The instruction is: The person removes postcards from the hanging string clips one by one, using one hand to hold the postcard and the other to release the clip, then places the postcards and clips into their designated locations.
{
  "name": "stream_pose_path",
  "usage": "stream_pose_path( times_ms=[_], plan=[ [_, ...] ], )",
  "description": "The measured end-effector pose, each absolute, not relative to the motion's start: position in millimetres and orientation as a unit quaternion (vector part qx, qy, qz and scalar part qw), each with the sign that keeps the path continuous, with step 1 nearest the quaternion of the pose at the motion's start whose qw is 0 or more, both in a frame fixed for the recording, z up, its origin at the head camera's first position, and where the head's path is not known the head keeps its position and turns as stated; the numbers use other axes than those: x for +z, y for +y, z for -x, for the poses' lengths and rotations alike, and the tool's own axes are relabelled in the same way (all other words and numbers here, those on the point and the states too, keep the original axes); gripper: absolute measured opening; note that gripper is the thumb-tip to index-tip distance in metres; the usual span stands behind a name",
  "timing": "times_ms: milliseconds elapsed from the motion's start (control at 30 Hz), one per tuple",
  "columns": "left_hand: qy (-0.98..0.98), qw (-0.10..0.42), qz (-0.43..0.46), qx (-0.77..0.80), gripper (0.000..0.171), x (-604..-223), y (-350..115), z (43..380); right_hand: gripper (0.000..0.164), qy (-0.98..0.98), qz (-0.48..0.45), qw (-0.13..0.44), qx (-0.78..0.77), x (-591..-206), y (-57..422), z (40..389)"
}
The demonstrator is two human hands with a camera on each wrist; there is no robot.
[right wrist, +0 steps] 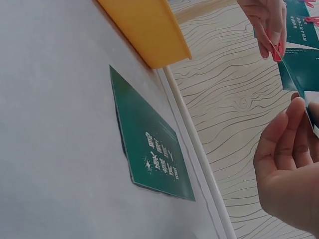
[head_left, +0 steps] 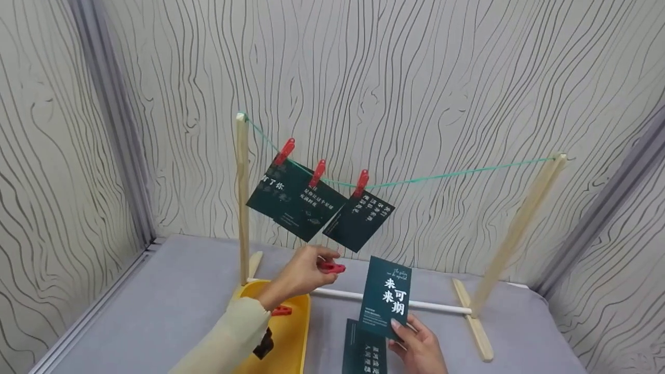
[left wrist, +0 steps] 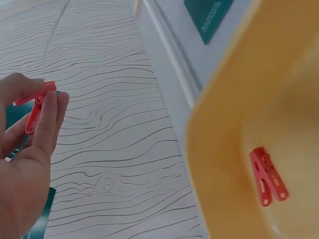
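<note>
A red clothespin (head_left: 332,267) is pinched in my left hand (head_left: 304,267), above the right rim of a yellow bin; the left wrist view shows the same clothespin (left wrist: 37,104) between thumb and fingers. Low in the head view, my right hand (head_left: 420,345) grips the bottom edge of a dark green card (head_left: 387,296) with white characters, held upright. Overhead, several green cards (head_left: 296,200) hang from a green string (head_left: 457,174) by red clothespins (head_left: 319,174). Beneath the held card, another green card (head_left: 358,348) lies on the table, plainer in the right wrist view (right wrist: 149,139).
The yellow bin (head_left: 304,337) holds a red clothespin (left wrist: 268,177) and a dark object (head_left: 265,345). Two wooden posts (head_left: 242,208) carry the string, joined low down by a white rod (head_left: 441,306). A wood-grain patterned wall (head_left: 415,78) stands behind the grey tabletop (head_left: 156,291).
</note>
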State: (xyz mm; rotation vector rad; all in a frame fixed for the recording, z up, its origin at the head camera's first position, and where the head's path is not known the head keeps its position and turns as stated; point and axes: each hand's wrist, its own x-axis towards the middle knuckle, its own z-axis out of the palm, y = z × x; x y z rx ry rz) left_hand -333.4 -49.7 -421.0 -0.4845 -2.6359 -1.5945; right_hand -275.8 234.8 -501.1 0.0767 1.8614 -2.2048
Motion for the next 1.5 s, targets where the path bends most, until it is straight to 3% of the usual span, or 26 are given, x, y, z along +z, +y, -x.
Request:
stream_pose_path(
  times_ms=[267, 400, 900, 1500],
  plan=[
    [-0.866, 0.023, 0.168, -0.471, 0.019, -442, -63, 328, 0.043, 0.68, -0.054, 0.155, -0.715, -514, 237, 274],
    [-0.868, 0.01, 0.159, -0.471, 0.014, -451, -68, 329, 0.042, 0.688, -0.063, 0.163, -0.704, -518, 234, 273],
    [-0.87, -0.054, 0.193, -0.45, 0.011, -477, -106, 324, 0.051, 0.732, -0.088, 0.176, -0.652, -537, 233, 276],
    [-0.948, -0.039, 0.219, -0.226, 0.007, -503, -118, 323, 0.036, 0.762, -0.066, 0.151, -0.627, -541, 220, 268]
  ],
)
